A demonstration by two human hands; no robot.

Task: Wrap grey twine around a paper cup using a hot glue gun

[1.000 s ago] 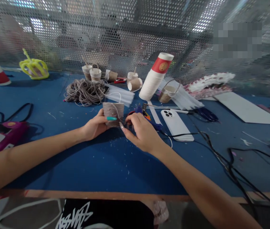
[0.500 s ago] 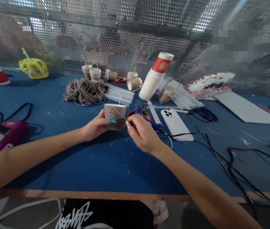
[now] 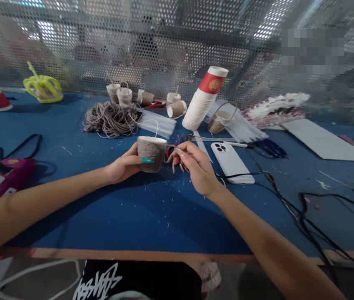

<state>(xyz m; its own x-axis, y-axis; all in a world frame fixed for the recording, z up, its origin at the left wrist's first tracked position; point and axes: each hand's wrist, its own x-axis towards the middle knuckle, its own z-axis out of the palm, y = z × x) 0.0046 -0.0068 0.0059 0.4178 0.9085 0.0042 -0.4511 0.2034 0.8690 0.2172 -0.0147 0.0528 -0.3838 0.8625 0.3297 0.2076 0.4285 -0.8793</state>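
Observation:
My left hand (image 3: 123, 166) grips a small paper cup wrapped in grey-brown twine (image 3: 151, 154) and holds it upright just above the blue table (image 3: 127, 216). My right hand (image 3: 194, 164) is right beside the cup. Its thumb and forefinger pinch a short strand of twine (image 3: 171, 146) that runs to the cup's rim, while the other fingers fan downward. A white thread loops up from the cup toward the loose bundle of twine (image 3: 111, 118) behind it.
Behind the hands stand a leaning stack of paper cups (image 3: 203, 102), several small wrapped cups (image 3: 123, 96), clear glue sticks (image 3: 156, 123) and a white phone (image 3: 231, 160). Black cables (image 3: 292, 204) trail right. A pink glue gun (image 3: 6, 175) lies left. A perforated metal screen (image 3: 164, 41) closes the back.
The cup has risen slightly and turned more upright. My right hand lifted off the table by the tools and moved up to the cup's rim, with its fingers spread.

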